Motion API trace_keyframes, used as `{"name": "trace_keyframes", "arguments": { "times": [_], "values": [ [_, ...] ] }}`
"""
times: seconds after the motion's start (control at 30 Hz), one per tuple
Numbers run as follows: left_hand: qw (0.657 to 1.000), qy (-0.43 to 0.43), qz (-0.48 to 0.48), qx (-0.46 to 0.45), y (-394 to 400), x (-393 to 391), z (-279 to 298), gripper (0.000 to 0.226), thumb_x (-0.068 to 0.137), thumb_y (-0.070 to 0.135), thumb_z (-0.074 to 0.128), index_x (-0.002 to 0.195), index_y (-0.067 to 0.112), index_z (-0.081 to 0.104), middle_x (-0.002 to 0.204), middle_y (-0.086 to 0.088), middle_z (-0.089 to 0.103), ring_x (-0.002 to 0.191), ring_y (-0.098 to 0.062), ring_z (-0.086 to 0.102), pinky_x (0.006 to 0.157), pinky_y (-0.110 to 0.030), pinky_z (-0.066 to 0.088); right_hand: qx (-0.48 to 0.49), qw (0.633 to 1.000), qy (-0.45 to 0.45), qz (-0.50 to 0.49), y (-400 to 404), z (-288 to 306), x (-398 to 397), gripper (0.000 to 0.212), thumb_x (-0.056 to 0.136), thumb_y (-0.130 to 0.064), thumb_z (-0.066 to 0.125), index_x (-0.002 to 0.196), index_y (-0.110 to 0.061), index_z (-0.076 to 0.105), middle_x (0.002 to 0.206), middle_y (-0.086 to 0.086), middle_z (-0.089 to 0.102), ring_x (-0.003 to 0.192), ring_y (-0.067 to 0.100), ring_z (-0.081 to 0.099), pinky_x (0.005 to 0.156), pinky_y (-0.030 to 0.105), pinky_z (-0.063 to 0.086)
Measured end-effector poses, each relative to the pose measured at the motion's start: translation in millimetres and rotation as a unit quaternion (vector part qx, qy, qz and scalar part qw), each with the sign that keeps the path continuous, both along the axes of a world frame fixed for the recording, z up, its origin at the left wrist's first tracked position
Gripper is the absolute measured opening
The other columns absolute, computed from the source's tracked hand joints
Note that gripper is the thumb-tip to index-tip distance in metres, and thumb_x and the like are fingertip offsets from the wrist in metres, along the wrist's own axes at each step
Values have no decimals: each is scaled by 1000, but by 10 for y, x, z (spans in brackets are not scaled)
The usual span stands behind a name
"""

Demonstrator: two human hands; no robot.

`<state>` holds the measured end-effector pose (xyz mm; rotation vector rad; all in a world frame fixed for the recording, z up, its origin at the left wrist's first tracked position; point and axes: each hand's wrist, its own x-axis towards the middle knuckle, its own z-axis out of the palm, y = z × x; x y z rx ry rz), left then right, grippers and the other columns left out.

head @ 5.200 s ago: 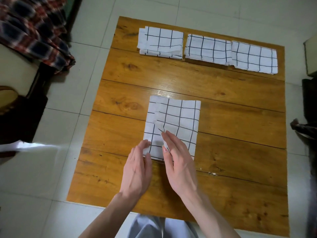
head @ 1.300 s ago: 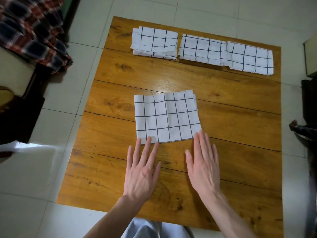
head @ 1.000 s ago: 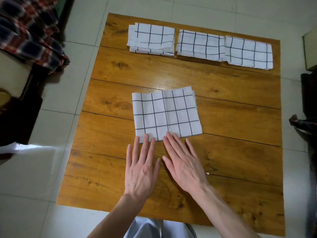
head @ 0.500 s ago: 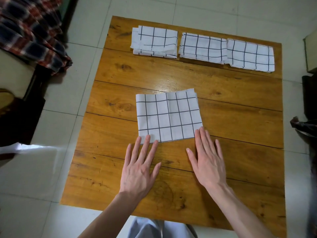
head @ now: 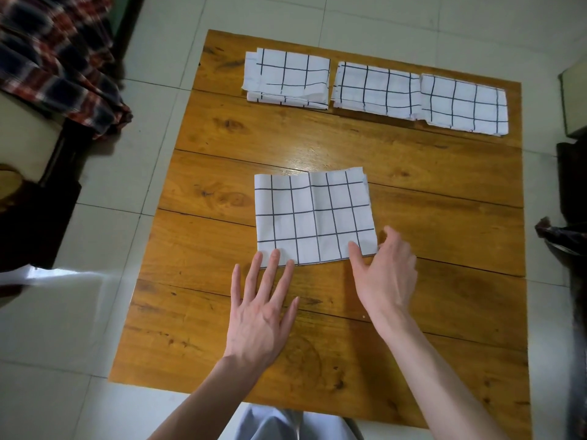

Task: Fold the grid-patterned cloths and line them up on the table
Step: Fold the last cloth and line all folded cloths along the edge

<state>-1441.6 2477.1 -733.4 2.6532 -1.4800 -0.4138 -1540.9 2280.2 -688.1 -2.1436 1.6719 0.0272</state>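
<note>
A folded white cloth with a black grid [head: 313,217] lies flat in the middle of the wooden table [head: 333,144]. My left hand [head: 262,308] lies flat with straight fingers, its fingertips on the cloth's near left edge. My right hand [head: 382,274] is at the cloth's near right corner, thumb on top and fingers curling at the right edge, pinching it. Three folded grid cloths sit in a row along the far edge: the left cloth [head: 287,77], the middle cloth [head: 376,88] and the right cloth [head: 463,104].
A plaid fabric [head: 54,55] hangs over furniture at the far left. Dark objects [head: 568,236] stand off the table's right side. White floor tiles [head: 104,249] surround the table. Pale trousers [head: 295,423] show at the table's near edge.
My right hand has gone from lying flat beside the cloth to taking hold of its near right corner. My left hand has stayed flat at the near left edge.
</note>
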Motion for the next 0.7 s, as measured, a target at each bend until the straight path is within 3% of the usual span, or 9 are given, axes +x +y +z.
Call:
{"name": "trace_keyframes", "arguments": {
  "times": [0.23,0.43,0.57,0.7],
  "values": [
    [1000,-15,-11,-6,-44,1,31,64,109,50,34,164,17,29,173,-13,18,161,-34,7,127,-60,17,71,994,-38,-70,-64,-11,97,54,95,-59,65,124,-14,59,127,8,59,121,30,51,94,47,49],
    [999,-8,-23,-29,-167,-37,10,67,110,47,37,163,7,26,170,-16,27,160,-31,18,128,-49,24,135,968,-175,-117,23,80,143,41,94,-40,73,123,-23,48,112,-7,57,106,21,62,93,45,53],
    [999,0,-31,-33,-194,-61,24,72,108,48,46,167,20,15,167,-19,29,158,-37,22,128,-50,23,133,923,-297,-204,103,83,173,68,89,-22,82,144,-33,45,133,-3,56,97,9,66,92,39,58],
    [998,-5,-53,-13,-184,-75,-4,69,109,55,37,167,26,14,168,-24,24,158,-42,17,127,-56,23,183,840,-407,-309,138,143,172,72,88,-10,82,147,-30,46,129,-5,65,105,8,68,89,28,55]
  ]
}}
